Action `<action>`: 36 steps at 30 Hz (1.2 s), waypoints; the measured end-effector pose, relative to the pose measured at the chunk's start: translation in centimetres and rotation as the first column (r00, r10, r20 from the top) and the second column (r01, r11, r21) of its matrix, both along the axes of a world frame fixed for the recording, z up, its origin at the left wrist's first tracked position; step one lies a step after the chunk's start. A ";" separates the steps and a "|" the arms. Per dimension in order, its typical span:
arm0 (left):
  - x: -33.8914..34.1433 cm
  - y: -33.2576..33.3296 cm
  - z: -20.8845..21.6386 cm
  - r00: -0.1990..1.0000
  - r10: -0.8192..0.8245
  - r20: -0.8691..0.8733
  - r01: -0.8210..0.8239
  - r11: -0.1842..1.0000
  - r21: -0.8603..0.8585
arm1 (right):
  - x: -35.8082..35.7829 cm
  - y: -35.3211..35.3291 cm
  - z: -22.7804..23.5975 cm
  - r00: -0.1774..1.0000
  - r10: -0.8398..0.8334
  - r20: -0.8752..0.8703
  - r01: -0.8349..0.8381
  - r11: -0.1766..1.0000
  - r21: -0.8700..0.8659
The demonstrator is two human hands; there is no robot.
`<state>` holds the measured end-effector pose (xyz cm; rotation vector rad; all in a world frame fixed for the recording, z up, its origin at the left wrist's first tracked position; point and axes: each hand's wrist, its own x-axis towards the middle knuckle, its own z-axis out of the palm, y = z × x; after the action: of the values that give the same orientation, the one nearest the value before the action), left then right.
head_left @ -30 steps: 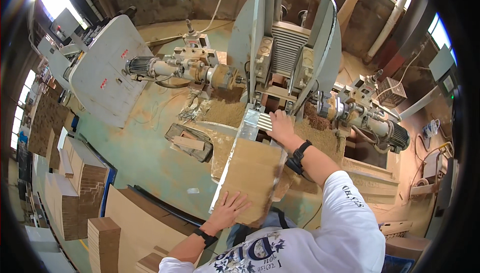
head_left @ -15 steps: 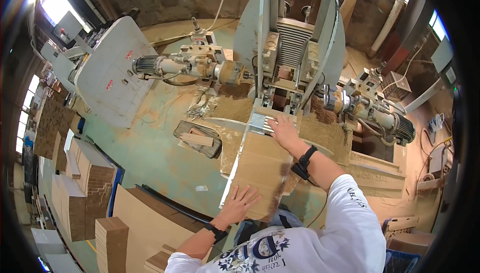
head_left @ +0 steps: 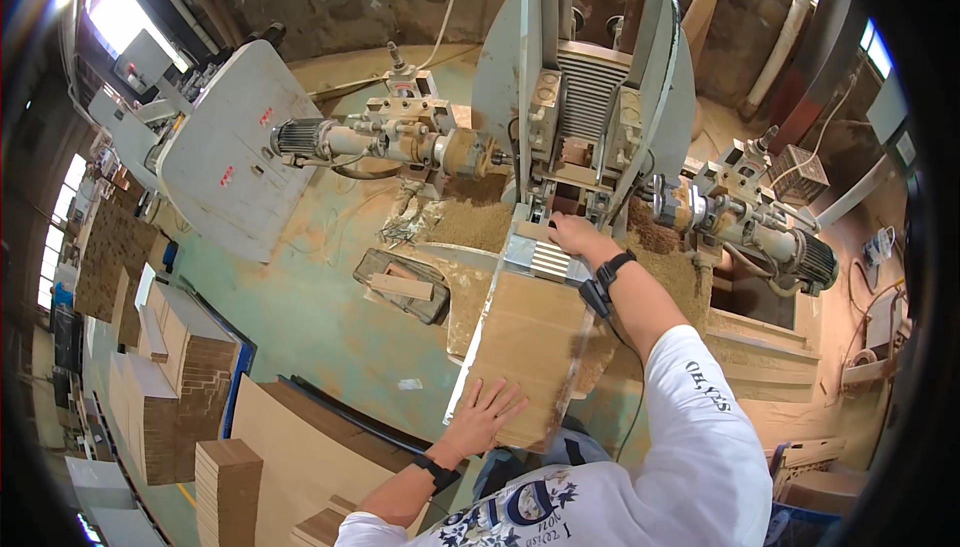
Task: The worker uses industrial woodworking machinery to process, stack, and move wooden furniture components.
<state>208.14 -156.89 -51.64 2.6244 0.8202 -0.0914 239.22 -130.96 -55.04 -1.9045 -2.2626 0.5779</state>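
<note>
My left hand lies flat with its fingers spread on the near left part of a board covered in brown cardboard. This board runs away from me up to a machine. At its far end is a metal plate with pale stripes. Just beyond the stripes, my right hand bends its fingers down by the machine's mouth. Its fingers look closed, and what they hold, if anything, is hidden. A dark band and a black device with a cord sit at my right wrist.
Motor units stand left and right of the machine, with sawdust beneath. A tray holding wood offcuts is on the floor. Stacked boards fill the left, and a low brown stack sits near my left arm.
My right hand has moved forward off the striped metal plate to the machine's mouth, and its fingers have gone from flat to bent. My left hand stays on the board.
</note>
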 end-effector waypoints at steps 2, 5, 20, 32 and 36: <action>0.2 0.0 -0.3 1.000 -0.002 0.003 0.002 0.999 0.038 | 0.3 0.1 -0.1 1.000 0.003 -0.011 -0.003 1.000 0.006; -0.1 -0.1 -0.3 1.000 0.002 -0.006 -0.002 0.999 0.040 | -0.9 -0.4 1.7 0.996 -0.045 -0.075 0.039 0.996 -0.077; -0.2 0.1 0.0 1.000 -0.014 -0.003 0.014 0.999 0.050 | -1.2 -4.4 3.0 0.994 0.110 0.012 -0.110 0.969 0.221; -0.3 -0.3 0.2 1.000 -0.028 -0.010 0.029 0.998 0.061 | -5.2 -9.6 3.6 0.981 0.161 -0.104 -0.095 0.878 0.470; -0.4 -0.3 0.2 0.999 -0.025 -0.035 0.029 0.993 0.118 | -8.0 -13.8 2.3 0.993 0.097 0.073 -0.119 0.891 0.438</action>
<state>207.75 -157.24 -51.48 2.7527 0.8253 -0.0962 231.18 -144.73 -52.76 -1.5905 -2.2891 0.0119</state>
